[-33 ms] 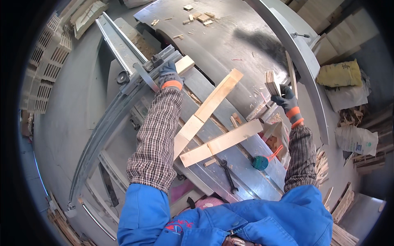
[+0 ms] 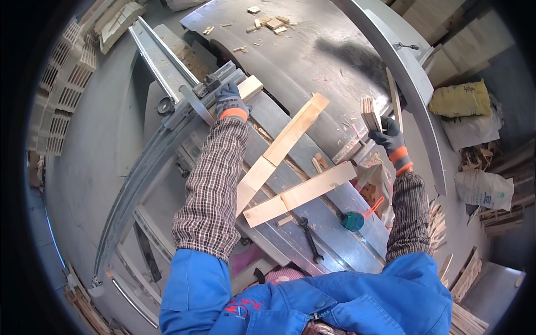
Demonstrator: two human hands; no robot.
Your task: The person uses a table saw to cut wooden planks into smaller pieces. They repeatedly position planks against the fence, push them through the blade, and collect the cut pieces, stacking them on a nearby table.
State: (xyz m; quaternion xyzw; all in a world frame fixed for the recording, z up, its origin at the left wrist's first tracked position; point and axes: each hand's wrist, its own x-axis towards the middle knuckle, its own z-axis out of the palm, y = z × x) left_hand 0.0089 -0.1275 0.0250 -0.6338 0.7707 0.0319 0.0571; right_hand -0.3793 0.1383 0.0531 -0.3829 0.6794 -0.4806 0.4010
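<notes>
My gloved left hand (image 2: 231, 101) is closed over the near end of a pale wooden block (image 2: 250, 86), against the metal fence (image 2: 211, 92) of a sliding saw table; its fingertips are partly hidden. On the right, my gloved right hand (image 2: 389, 137) grips a small stack of short wooden strips (image 2: 369, 113), held upright above the table edge. Between my arms, a long row of pale boards (image 2: 285, 142) lies slanted across the metal table (image 2: 279, 117). A second row of boards (image 2: 301, 194) lies closer to me, at an angle to the first.
An open-ended wrench (image 2: 310, 240) and a teal tape measure (image 2: 353, 221) with an orange strap lie on the near table. Wood offcuts (image 2: 273, 23) are scattered at the far side. A long metal rail (image 2: 402, 67) curves along the right, with a yellow sack (image 2: 460, 100) beyond it.
</notes>
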